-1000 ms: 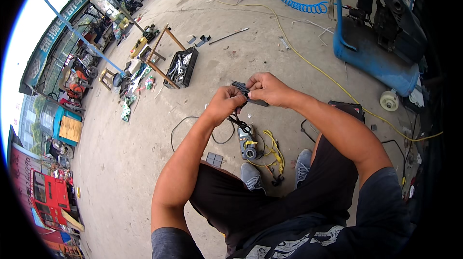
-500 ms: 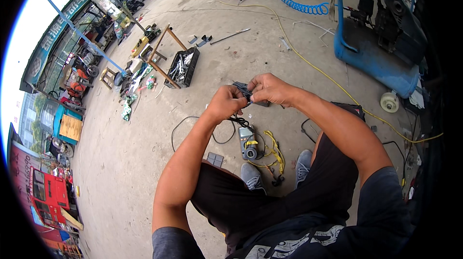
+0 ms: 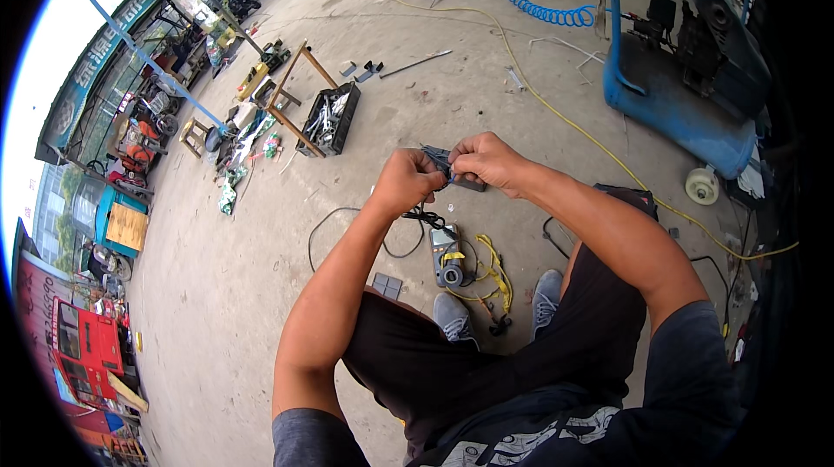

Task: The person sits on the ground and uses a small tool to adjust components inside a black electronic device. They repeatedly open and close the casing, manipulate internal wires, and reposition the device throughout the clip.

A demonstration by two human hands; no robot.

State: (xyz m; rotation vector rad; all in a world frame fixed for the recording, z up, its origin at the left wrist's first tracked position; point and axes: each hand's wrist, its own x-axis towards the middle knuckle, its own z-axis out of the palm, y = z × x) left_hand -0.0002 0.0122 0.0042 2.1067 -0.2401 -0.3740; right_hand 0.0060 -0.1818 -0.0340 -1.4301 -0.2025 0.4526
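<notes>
A dark cable, its black loops dangling, is held to the right of the black crate and nearer the person. The left hand and right hand pinch it with bent fingers almost meeting; the gripped part is mostly covered. The slatted plastic crate holds a jumble of shiny metal tools. Just left of the crate stands a slim wooden frame; well right of it, a rounded blue metal tank and a springy blue hose.
</notes>
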